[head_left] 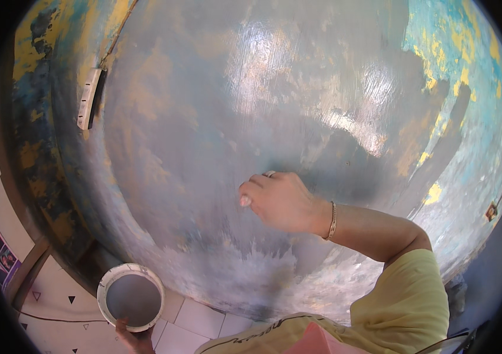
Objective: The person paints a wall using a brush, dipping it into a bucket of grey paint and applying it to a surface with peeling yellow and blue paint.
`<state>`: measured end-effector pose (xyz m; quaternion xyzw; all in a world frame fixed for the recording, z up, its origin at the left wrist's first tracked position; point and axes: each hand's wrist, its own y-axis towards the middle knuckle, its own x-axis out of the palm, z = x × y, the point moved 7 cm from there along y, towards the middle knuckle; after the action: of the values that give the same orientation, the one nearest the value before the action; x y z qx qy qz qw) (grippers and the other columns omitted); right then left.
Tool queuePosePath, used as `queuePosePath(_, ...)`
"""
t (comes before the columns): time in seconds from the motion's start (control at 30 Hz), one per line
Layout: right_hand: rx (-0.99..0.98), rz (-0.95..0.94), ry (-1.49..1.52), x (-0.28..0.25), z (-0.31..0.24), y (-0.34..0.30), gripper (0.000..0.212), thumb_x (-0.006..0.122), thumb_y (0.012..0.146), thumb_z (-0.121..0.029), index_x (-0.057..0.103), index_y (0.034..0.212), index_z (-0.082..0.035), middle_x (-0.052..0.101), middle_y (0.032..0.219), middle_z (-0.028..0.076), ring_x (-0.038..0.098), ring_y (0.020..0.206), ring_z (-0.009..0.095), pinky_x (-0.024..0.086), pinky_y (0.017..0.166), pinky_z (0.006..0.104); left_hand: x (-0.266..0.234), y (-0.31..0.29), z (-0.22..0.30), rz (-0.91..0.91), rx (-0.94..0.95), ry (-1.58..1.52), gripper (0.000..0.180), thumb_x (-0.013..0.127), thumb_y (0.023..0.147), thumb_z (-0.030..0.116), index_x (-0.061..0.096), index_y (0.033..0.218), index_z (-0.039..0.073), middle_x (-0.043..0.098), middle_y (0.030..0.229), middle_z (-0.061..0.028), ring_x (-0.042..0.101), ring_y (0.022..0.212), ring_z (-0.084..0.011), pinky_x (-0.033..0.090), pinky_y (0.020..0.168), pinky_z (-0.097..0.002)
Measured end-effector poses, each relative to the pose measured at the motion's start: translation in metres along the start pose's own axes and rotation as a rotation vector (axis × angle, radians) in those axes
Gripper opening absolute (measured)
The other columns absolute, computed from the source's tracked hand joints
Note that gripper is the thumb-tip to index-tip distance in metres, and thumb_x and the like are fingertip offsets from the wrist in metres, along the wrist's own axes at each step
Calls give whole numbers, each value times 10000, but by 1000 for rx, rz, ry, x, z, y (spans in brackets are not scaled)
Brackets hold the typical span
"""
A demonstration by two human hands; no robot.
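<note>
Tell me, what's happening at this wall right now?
A person is working on a big wall coated in wet-looking grey-blue paint, with older yellow and turquoise patches showing at its edges. The right hand is closed and pressed up against the painted surface; whatever it may be gripping is hidden. The left hand holds a round white tub of grey paint low down, above a pale tiled floor. A white light switch sits on the wall's upper left.

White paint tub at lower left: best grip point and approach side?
Grip the white paint tub low on its outer wall, from below and beside, as the left hand does. Its round mouth faces up, full of grey paint, and the rim is smeared, so a top or rim grasp would likely slip.
</note>
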<state>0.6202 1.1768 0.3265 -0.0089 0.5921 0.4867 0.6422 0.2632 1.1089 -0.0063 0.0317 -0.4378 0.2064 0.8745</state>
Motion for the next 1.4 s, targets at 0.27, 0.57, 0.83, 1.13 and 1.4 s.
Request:
queuePosePath(0.27,313,229,237,-89,105,62,183,624,870,-230,645,922,-55,653,774,105,625,716,241,502,687,327,13,-26,7,-75,59,147,750,513,747,432,323,1388,92,409,1333,-158,461,1187,-360,470,831,-513)
queuePosePath(0.57,-263,999,-342,-231,86,132,39,599,805,-48,626,813,-21,634,810,169,631,797,311,515,680,384,17,-19,-15,-75,-23,25,804,566,695,403,316,1397,101,415,1336,-176,463,1192,-379,466,851,-574)
queuePosePath(0.83,-319,143,-473,3,1,40,88,597,810,-227,650,861,-180,598,866,32,621,870,212,507,693,343,17,-21,-13,-26,53,161,782,545,711,413,323,1391,96,428,1319,-177,485,1169,-373,484,836,-537)
queuePosePath(1.13,171,-5,438,108,-3,-77,122,622,869,-184,620,935,-81,630,875,64,641,782,247,520,683,338,-19,4,-33,-87,58,151,720,600,789,340,326,1380,34,441,1312,-188,507,1137,-343,511,871,-490)
queuePosePath(1.4,631,195,1029,62,47,-187,168,630,908,-168,650,976,-16,679,916,52,631,793,82,503,672,242,-33,-14,-54,60,-146,90,736,604,810,357,316,1381,-9,473,1293,-240,495,1174,-397,498,941,-545)
